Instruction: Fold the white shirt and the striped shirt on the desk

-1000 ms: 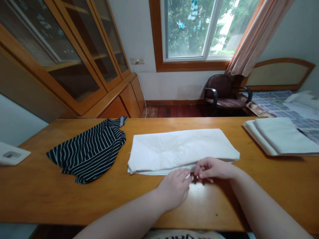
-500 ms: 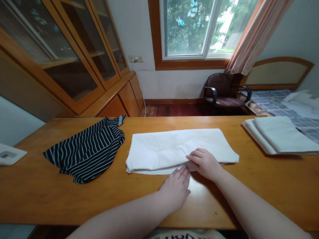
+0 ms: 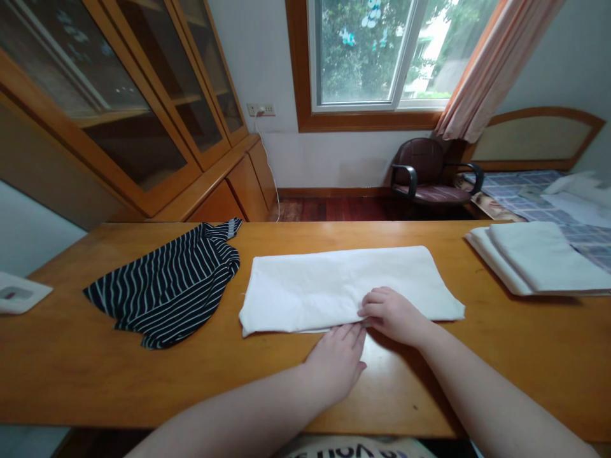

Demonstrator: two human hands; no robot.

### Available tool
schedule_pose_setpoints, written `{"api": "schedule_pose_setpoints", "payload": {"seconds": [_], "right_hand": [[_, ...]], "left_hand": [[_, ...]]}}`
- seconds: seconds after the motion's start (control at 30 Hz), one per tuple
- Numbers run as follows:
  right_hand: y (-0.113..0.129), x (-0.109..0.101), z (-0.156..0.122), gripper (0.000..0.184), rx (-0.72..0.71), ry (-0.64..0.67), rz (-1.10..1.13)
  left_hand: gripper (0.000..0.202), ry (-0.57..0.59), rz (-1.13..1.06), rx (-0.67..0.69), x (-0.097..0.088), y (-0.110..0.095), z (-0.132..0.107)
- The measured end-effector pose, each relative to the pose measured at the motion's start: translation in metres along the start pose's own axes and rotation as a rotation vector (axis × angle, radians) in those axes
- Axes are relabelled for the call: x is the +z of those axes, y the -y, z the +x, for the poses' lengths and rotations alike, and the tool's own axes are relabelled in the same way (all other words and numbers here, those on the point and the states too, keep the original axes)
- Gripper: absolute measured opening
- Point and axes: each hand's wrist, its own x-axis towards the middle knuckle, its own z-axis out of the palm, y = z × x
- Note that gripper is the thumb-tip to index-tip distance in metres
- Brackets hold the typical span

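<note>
A folded white cloth (image 3: 329, 286) lies across the middle of the wooden table (image 3: 71, 369). My right hand (image 3: 394, 315) rests on the cloth's near edge, fingers curled over the hem. My left hand (image 3: 337, 362) lies flat on the table just in front of that edge, fingers stretched out and fingertips touching the cloth. Neither hand lifts the cloth off the table.
A black-and-white striped garment (image 3: 167, 286) lies crumpled to the left of the cloth. A stack of folded white cloths (image 3: 539, 264) sits at the table's right end. A white device (image 3: 19, 292) is at the far left edge. Beyond the table stand a cabinet (image 3: 143, 127) and a chair (image 3: 429, 175).
Both hands moved from a pinch just in front of the cloth onto its near edge. My left hand flattened out, and the lower layers that stuck out now lie tucked under the top fold.
</note>
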Motion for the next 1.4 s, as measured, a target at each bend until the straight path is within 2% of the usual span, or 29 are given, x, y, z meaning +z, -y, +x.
{"api": "schedule_pose_setpoints", "payload": {"seconds": [0.13,0.27,0.3,0.4,0.47,0.5,0.57,0.63,0.7,0.73,0.83,0.97,1.07,1.17,1.27,1.4], "right_hand": [[0.0,-0.002,0.0,0.028,0.045,0.07,0.074],[0.0,-0.007,-0.001,0.026,0.066,0.081,0.171],[0.001,-0.008,-0.001,0.023,0.071,0.084,0.194],[0.0,-0.01,-0.001,0.018,0.08,0.091,0.24],[0.0,-0.01,0.0,0.017,0.093,0.098,0.259],[-0.001,-0.01,0.0,0.016,0.1,0.105,0.267],[-0.001,-0.01,0.001,0.016,0.11,0.116,0.281],[-0.002,-0.008,0.001,0.016,0.116,0.114,0.283],[-0.002,-0.007,0.001,0.017,0.12,0.109,0.28],[-0.002,-0.007,0.001,0.017,0.122,0.106,0.277],[0.0,-0.005,0.002,0.02,0.13,0.1,0.267],[-0.003,-0.003,0.004,0.021,0.201,0.071,0.209],[-0.017,-0.007,0.0,0.019,0.392,0.025,-0.004],[-0.045,-0.018,-0.015,0.024,0.721,0.028,-0.224],[-0.079,-0.037,-0.038,0.037,1.022,0.112,-0.243],[-0.109,-0.054,-0.063,0.044,1.255,0.219,-0.202]], "left_hand": [[0.054,-0.02,-0.035,0.013,-0.007,0.002,0.0],[0.034,-0.037,-0.145,0.058,-0.02,0.011,0.0],[0.033,-0.061,-0.15,0.008,-0.023,0.013,0.0],[0.036,-0.128,-0.079,-0.292,-0.032,0.021,-0.002],[0.035,-0.088,-0.056,-0.432,-0.039,0.025,-0.005],[0.037,-0.062,-0.061,-0.459,-0.042,0.027,-0.006],[0.042,-0.058,-0.076,-0.462,-0.046,0.03,-0.008],[0.036,-0.12,-0.072,-0.42,-0.047,0.034,-0.006],[0.031,-0.171,-0.052,-0.35,-0.042,0.039,-0.002],[0.037,-0.174,-0.038,-0.319,-0.038,0.042,0.0],[0.06,-0.095,0.006,-0.285,-0.022,0.052,0.008],[0.066,0.01,0.009,-0.289,-0.01,0.063,0.01],[0.067,0.036,-0.008,-0.297,-0.013,0.066,0.009],[0.068,0.06,-0.031,-0.306,-0.019,0.067,0.009],[0.067,0.074,-0.046,-0.308,-0.023,0.068,0.01],[0.067,0.08,-0.057,-0.303,-0.024,0.073,0.011]]}}
